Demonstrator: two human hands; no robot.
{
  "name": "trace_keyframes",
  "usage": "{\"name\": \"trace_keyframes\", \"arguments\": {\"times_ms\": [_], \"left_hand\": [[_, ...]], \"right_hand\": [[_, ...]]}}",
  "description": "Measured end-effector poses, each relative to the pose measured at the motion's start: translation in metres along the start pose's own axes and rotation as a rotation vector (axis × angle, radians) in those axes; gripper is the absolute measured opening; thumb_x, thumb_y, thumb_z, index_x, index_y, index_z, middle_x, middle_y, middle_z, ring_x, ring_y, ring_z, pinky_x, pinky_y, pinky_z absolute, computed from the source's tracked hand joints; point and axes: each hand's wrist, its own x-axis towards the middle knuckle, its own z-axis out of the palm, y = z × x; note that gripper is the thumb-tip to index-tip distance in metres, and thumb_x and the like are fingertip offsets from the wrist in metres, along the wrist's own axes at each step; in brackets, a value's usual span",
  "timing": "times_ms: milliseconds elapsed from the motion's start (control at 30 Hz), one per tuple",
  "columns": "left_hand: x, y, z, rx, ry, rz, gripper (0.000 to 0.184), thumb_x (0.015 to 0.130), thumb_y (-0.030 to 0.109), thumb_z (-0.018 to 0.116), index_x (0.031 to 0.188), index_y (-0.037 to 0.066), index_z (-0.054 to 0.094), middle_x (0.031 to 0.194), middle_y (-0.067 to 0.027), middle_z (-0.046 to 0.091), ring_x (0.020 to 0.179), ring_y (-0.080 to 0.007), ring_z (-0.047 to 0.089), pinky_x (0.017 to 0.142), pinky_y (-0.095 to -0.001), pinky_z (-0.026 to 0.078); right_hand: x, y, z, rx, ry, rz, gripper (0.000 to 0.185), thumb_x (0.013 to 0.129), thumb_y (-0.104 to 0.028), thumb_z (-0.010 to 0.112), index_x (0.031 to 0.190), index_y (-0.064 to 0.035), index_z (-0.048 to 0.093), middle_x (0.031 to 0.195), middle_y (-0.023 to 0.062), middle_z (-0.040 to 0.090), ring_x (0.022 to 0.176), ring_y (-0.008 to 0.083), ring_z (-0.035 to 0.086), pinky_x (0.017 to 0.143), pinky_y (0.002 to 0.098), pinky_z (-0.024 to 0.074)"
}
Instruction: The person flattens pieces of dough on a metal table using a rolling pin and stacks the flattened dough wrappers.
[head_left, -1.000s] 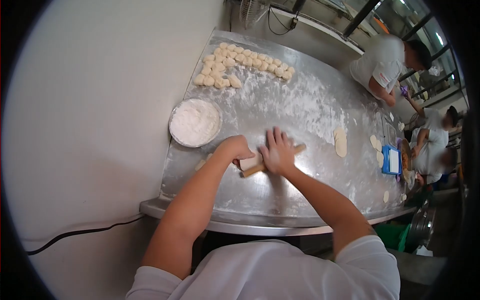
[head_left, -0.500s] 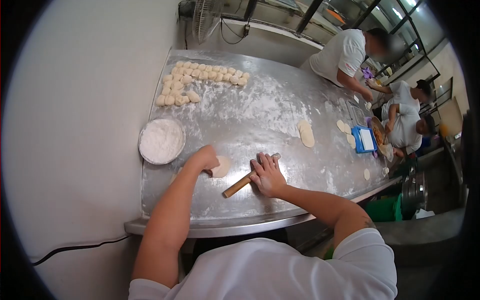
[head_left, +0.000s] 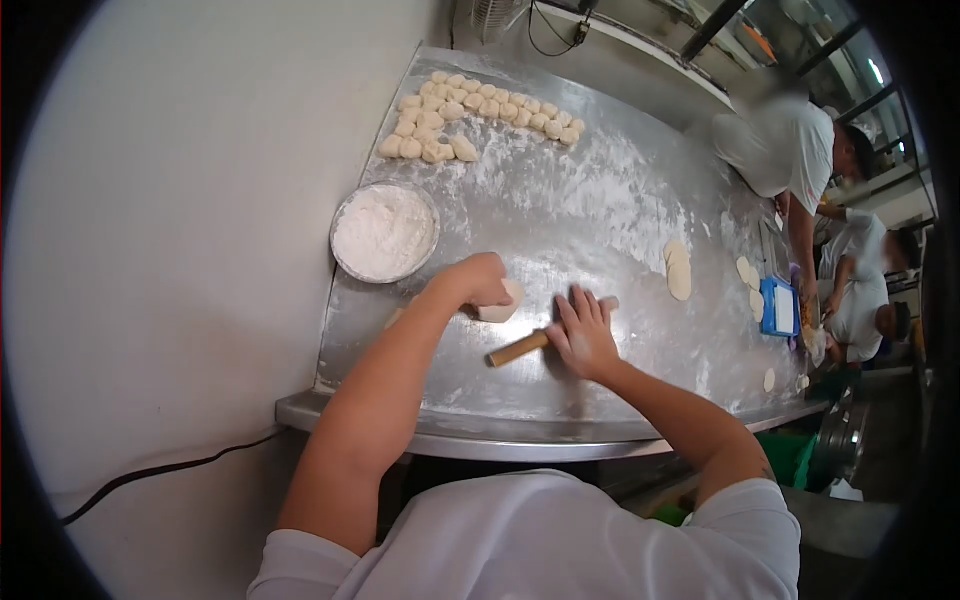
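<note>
My left hand (head_left: 484,279) is closed on the edge of a flattened dough round (head_left: 500,303), which lies on the floury metal table. Part of the round is hidden behind the fingers. My right hand (head_left: 586,336) rests over a wooden rolling pin (head_left: 519,349), palm down with the fingers stretched and spread. The pin lies slantwise, to the right of and below the dough round, apart from it. Under my left forearm, a pale bit of dough (head_left: 394,318) shows.
A bowl of flour (head_left: 385,233) stands by the wall. Several dough balls (head_left: 490,105) sit at the back left. Overlapping dough rounds (head_left: 679,272) lie to the right, near a blue tray (head_left: 779,306). Co-workers in white shirts (head_left: 800,150) stand along the table's right side.
The view has shifted, so the whole table appears further right and higher. My right hand's fingers look straighter over the rolling pin. My left hand stays at the dough round.
</note>
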Motion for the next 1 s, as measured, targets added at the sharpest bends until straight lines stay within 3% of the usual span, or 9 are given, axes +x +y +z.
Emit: {"name": "trace_keyframes", "arguments": {"times_ms": [100,200,300,400,567,700,800,867,1000], "left_hand": [[-0.003,0.014,0.009,-0.215,-0.029,0.087,0.035,0.088,0.020,0.086,0.112,-0.004,0.078,0.102,-0.0209,0.078,0.089,-0.0295,0.076,0.081,-0.0419,0.059],[0.015,-0.006,0.030,-0.013,-0.026,0.028,0.033,0.088,0.018,0.086,0.111,-0.005,0.078,0.100,-0.0200,0.078,0.093,-0.0287,0.076,0.083,-0.0426,0.059],[0.023,-0.009,0.033,0.020,-0.123,-0.113,0.037,0.090,0.027,0.085,0.110,-0.004,0.079,0.103,-0.0250,0.078,0.097,-0.0341,0.076,0.086,-0.0452,0.059],[0.036,-0.018,0.037,0.318,0.032,0.027,0.043,0.094,0.037,0.080,0.110,-0.003,0.079,0.107,-0.0284,0.077,0.097,-0.0407,0.076,0.087,-0.0472,0.059],[0.016,-0.003,0.025,0.250,0.210,-0.047,0.043,0.096,0.041,0.076,0.110,0.000,0.080,0.106,-0.0263,0.077,0.098,-0.0439,0.075,0.088,-0.0471,0.059],[0.017,-0.014,0.025,0.132,0.217,0.135,0.032,0.097,0.024,0.071,0.110,-0.004,0.079,0.101,-0.0244,0.079,0.089,-0.0367,0.078,0.082,-0.0441,0.061],[0.019,-0.012,0.019,-0.206,0.054,0.008,0.028,0.096,0.017,0.072,0.109,-0.007,0.078,0.092,-0.0204,0.079,0.076,-0.0278,0.078,0.071,-0.0402,0.061],[0.010,-0.015,0.009,-0.111,-0.039,-0.077,0.026,0.093,0.013,0.072,0.107,-0.008,0.078,0.087,-0.0183,0.079,0.071,-0.0232,0.077,0.065,-0.0378,0.060],[-0.001,-0.009,-0.001,0.006,-0.173,-0.181,0.028,0.089,0.017,0.076,0.101,-0.008,0.078,0.081,-0.0172,0.078,0.070,-0.0225,0.077,0.064,-0.0381,0.061]], "right_hand": [[-0.046,0.015,-0.016,-0.083,-0.112,-0.004,0.072,0.107,-0.049,0.053,0.160,-0.0013,0.043,0.168,0.0327,0.030,0.156,0.0529,0.026,0.129,0.0643,0.0145],[-0.047,0.024,-0.010,-0.082,-0.079,-0.022,0.072,0.106,-0.048,0.054,0.160,-0.0012,0.043,0.168,0.0314,0.030,0.156,0.0527,0.026,0.129,0.0646,0.0149],[-0.001,0.010,-0.006,-0.048,-0.007,-0.001,0.077,0.106,-0.049,0.054,0.163,-0.0004,0.037,0.171,0.0304,0.028,0.158,0.0515,0.024,0.129,0.0655,0.0155],[0.082,-0.025,-0.017,-0.047,0.047,0.045,0.083,0.105,-0.050,0.054,0.165,0.0013,0.030,0.174,0.0270,0.026,0.160,0.0467,0.025,0.128,0.0665,0.0170],[0.174,-0.032,0.004,0.011,0.469,0.054,0.078,0.103,-0.047,0.056,0.162,-0.0005,0.037,0.166,0.0243,0.040,0.153,0.0428,0.039,0.129,0.0631,0.0186],[0.100,-0.017,0.001,0.176,0.327,0.124,0.069,0.104,-0.042,0.058,0.158,-0.0023,0.044,0.163,0.0243,0.044,0.150,0.0430,0.042,0.128,0.0626,0.0197],[-0.009,-0.001,0.009,-0.014,0.103,0.053,0.062,0.105,-0.040,0.056,0.155,-0.0042,0.049,0.163,0.0243,0.043,0.152,0.0471,0.035,0.127,0.0658,0.0170],[-0.046,0.009,0.007,-0.034,0.052,0.000,0.061,0.106,-0.041,0.055,0.156,-0.0054,0.049,0.164,0.0249,0.040,0.154,0.0497,0.030,0.127,0.0675,0.0142],[0.008,-0.007,0.000,-0.032,-0.001,0.027,0.069,0.106,-0.049,0.053,0.161,-0.0075,0.044,0.170,0.0254,0.033,0.155,0.0509,0.030,0.127,0.0686,0.0156]]}}
